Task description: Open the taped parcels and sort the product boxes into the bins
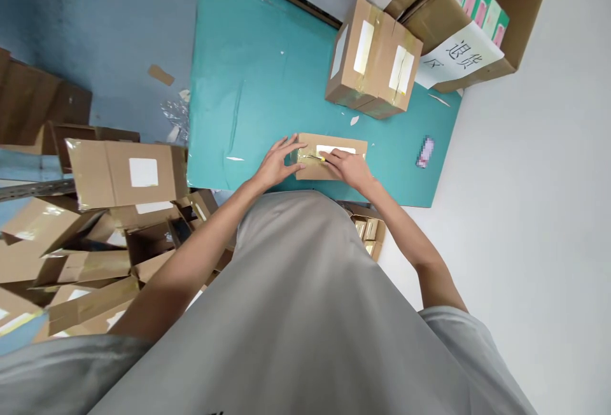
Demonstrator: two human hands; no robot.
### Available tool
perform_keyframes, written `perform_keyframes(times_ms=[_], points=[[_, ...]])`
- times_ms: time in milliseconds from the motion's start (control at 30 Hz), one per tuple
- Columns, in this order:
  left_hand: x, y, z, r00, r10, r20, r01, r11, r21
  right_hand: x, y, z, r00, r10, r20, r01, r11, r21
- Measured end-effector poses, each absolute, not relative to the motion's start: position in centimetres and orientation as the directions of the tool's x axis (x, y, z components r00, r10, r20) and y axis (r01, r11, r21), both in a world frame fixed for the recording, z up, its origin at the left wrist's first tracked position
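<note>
Carton [334, 141]: small, flat, taped, on teal mat [258, 71] near its front edge. Judged light, stiff; tape slick. Left hand [277, 163] spread flat over left end; right hand [348, 167] pinching yellow-handled blade [317, 158]. Grip by short ends

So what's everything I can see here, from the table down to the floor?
small flat box: 1, brown with a white label, near edge of the table, under both hands
thin tool: 1, yellowish, on the flat box at the right hand's fingertips
taped box: 1, brown with white labels, farther back on the table
table cover: 1, teal
open cartons with paper signs: 2, brown, far edge of the table
green and pink packs: several, inside the right carton
heap of opened boxes: many, brown, on the floor to the left
floor: blue-grey
left hand: 1, flat on the box's left end
right hand: 1, holding the tool
</note>
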State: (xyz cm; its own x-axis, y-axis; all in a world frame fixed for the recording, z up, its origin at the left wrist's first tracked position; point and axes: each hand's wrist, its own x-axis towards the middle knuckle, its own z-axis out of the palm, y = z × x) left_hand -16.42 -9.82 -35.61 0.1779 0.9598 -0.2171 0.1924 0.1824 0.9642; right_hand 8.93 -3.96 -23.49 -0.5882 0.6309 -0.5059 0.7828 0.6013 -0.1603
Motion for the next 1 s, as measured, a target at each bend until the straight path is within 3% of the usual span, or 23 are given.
perform_keyframes(times_ms=[267, 633, 1000], points=[[-16.2, -9.0, -36.2, 0.221, 0.948, -0.229, 0.13, 0.204, 0.97, 5.4, -3.8, -22.5, -0.533, 0.575, -0.62, 0.753, 0.656, -0.038], [-16.4, -8.8, -36.9, 0.308, 0.932, -0.189, 0.277, 0.103, 0.955, 3.7, -3.5, -21.2, -0.478, 0.544, -0.689, 0.724, 0.689, 0.041], [-16.5, -9.0, -37.2, 0.273, 0.943, -0.191, 0.281, 0.112, 0.953, 2.4, -2.8, -20.5, -0.491, 0.508, -0.708, 0.656, 0.75, 0.083]])
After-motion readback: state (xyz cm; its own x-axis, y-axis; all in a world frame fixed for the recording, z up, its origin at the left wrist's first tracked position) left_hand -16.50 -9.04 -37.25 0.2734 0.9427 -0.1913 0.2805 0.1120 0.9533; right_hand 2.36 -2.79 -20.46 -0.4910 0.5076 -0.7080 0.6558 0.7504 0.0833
